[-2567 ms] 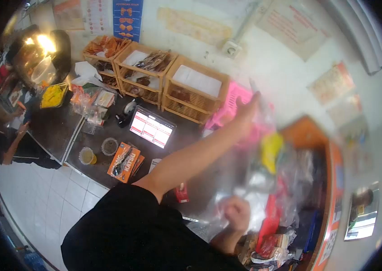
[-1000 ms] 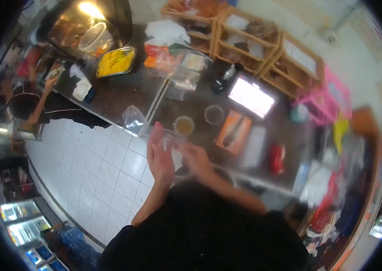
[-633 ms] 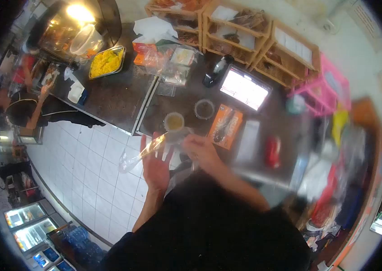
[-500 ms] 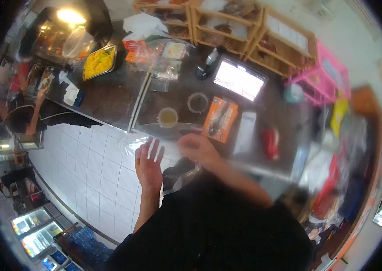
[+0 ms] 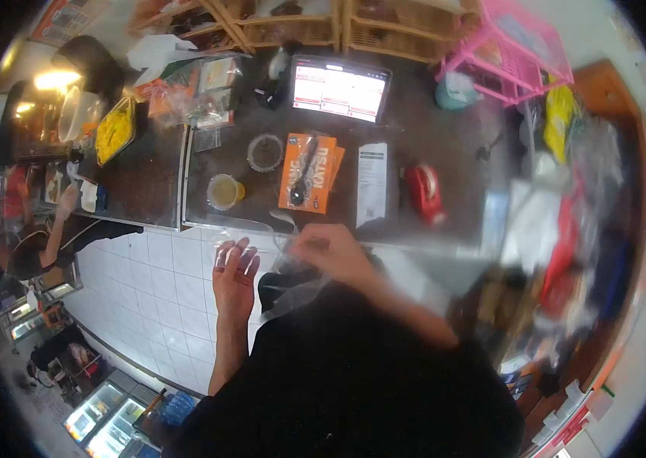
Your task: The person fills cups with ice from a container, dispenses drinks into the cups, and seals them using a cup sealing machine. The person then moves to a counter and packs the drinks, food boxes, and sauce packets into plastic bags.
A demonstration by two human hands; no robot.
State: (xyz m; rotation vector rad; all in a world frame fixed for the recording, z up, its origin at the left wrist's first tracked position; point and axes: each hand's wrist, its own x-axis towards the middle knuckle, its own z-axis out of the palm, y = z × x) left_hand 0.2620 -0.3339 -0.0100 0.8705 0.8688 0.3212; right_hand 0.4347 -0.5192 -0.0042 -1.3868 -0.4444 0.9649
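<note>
Sitting beyond clear plastic (image 5: 256,237): cup (image 5: 225,192), orange packets (image 5: 318,185)

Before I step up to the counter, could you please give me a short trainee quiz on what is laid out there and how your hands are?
1. Multiple choice: what lies between the orange box and the red object?
a) a pink basket
b) a printed white slip
c) a tray of yellow food
2. True or false: the tablet's screen is dark.
3. Fill in one word: the ____ hand shows its palm, fingers apart from one another.

Key: 1. b; 2. false; 3. left.
</note>
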